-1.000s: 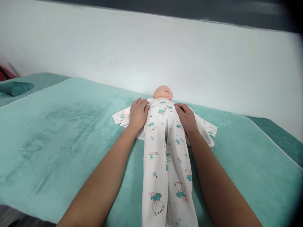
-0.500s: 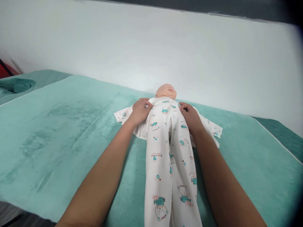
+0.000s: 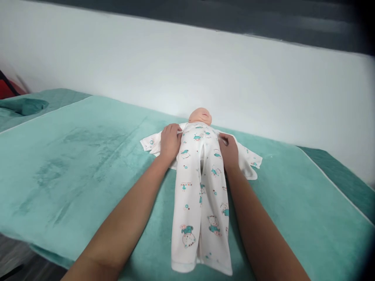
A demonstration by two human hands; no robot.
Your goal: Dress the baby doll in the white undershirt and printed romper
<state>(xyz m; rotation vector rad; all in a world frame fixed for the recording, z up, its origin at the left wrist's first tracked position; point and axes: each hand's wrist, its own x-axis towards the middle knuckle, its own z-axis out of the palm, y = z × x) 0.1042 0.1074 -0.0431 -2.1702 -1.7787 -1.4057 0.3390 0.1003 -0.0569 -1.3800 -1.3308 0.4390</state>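
Doll [image 3: 200, 116], centre of frame, on back on teal towel [image 3: 88, 156] over the worktop; head toward the white wall [image 3: 205, 66].
Printed trousers [image 3: 200, 195] laid over doll; long axis from waist at upper centre down to cuffs at lower centre.
Open shirt [image 3: 249, 162] spread beneath, sleeves out left and right.
Left hand [image 3: 170, 141]: fingers curled, pinching waistband at left side.
Right hand [image 3: 228, 150]: likewise, at right side.
Risk, judged: uneven pull twisting trousers; shirt bunching underneath.

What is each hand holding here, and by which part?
Both hands, left hand and right hand, pinch the white cartoon-print baby trousers at the waistband sides.
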